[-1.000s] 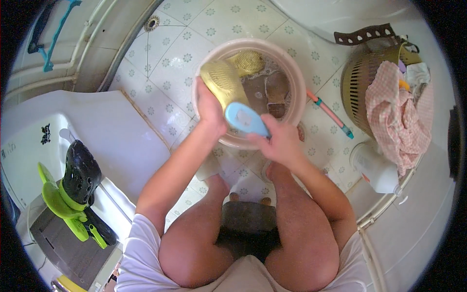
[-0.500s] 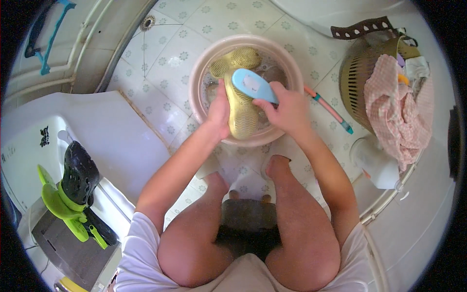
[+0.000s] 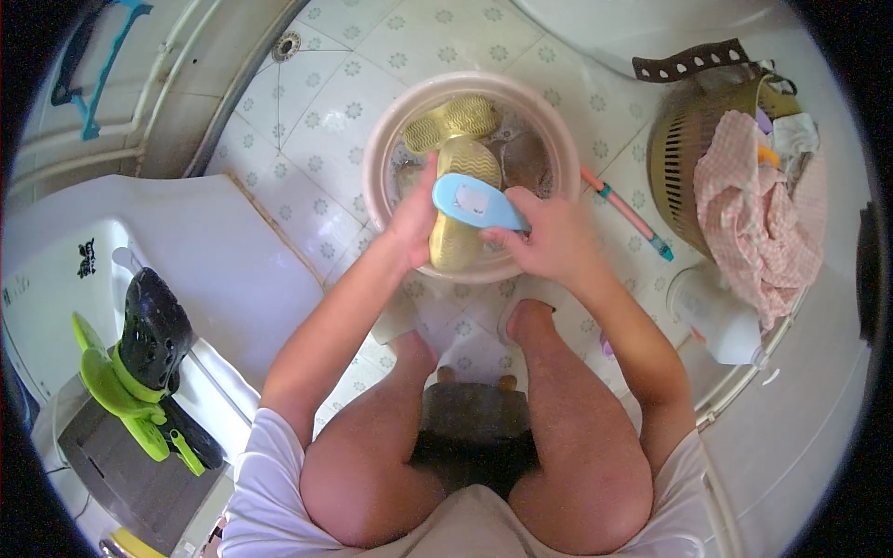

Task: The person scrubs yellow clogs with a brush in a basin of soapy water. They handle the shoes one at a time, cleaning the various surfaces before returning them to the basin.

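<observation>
One patterned tile floor (image 3: 321, 153) carries a pink basin (image 3: 375, 172). Over the basin we have a yellow shoe (image 3: 454, 244) held sole up; a second shoe (image 3: 453, 123) sits inside, near the far rim. A blue brush (image 3: 471, 201) lies across the held sole. We judge the step as scrubbing; a further stroke would call for a steady shoe and even pressure. Right hand (image 3: 551, 234): fingers pinching the brush handle. Left hand (image 3: 412, 221): fingers gripping the shoe's left side, spread unclear to us.
</observation>
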Motion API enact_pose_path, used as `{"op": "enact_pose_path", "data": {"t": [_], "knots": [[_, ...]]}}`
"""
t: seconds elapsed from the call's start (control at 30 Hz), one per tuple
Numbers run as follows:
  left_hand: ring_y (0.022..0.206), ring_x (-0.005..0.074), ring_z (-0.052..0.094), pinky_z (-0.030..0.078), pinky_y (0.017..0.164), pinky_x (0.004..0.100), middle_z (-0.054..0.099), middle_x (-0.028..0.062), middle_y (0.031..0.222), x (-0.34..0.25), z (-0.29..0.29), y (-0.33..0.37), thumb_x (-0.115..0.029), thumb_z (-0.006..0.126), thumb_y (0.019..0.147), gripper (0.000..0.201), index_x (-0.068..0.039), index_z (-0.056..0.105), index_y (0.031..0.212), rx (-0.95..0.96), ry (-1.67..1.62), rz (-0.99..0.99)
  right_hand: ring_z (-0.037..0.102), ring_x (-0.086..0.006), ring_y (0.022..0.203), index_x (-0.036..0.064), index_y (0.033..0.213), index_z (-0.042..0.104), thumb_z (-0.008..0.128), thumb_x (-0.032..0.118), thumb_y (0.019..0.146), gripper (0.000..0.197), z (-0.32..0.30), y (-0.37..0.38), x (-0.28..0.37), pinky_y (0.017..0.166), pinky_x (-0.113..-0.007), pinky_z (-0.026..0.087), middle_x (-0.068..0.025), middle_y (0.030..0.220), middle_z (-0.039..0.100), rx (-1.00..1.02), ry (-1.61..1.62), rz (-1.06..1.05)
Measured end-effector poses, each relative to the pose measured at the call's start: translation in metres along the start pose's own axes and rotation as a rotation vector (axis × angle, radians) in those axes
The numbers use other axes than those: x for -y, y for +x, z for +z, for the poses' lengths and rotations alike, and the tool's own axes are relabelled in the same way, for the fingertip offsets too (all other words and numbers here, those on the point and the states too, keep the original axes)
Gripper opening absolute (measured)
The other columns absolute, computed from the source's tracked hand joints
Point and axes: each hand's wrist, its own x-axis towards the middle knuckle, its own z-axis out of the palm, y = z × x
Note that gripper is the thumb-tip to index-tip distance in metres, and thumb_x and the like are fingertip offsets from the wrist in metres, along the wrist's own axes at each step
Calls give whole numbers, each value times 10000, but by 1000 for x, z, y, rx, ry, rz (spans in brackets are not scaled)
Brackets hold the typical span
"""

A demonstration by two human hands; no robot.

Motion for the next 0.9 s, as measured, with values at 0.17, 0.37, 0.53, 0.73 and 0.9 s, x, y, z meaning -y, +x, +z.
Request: {"op": "enact_pose_path", "data": {"t": [0.17,0.37,0.53,0.73,0.9], "knots": [[1131,239,644,543,964,390,624,108,1323,12,-7,3,-588,206,1080,677,-93,488,1446,30,86,-8,684,-415,687,74,941,630,726,527,857,470,-10,25,-12,623,-528,517,-185,693,668,-89,-120,125],[1146,252,653,549,986,395,635,130,1314,25,-20,-1,-588,199,1078,695,-72,488,1444,-22,72,-64,679,-377,673,96,1006,666,763,483,837,433,11,-7,-15,625,-462,522,-133,676,662,40,0,136],[1125,245,656,541,976,409,648,130,1276,37,-38,-16,-567,260,1078,658,-65,494,1433,-114,72,-92,693,-428,733,63,1020,627,663,553,901,506,12,-14,2,669,-542,536,-197,744,692,133,-61,177],[1095,248,654,533,955,411,634,144,1275,56,-71,-40,-356,560,986,524,-55,504,1411,-272,244,52,691,-439,729,61,1035,633,661,563,898,521,58,-31,-11,663,-551,535,-209,759,695,166,-36,232],[1152,254,630,527,976,381,623,144,1268,48,-72,-59,-239,729,902,601,-34,506,1421,-221,471,86,688,-428,736,63,1057,645,668,554,893,519,66,-30,-14,663,-528,531,-201,758,691,143,-74,271]]}}
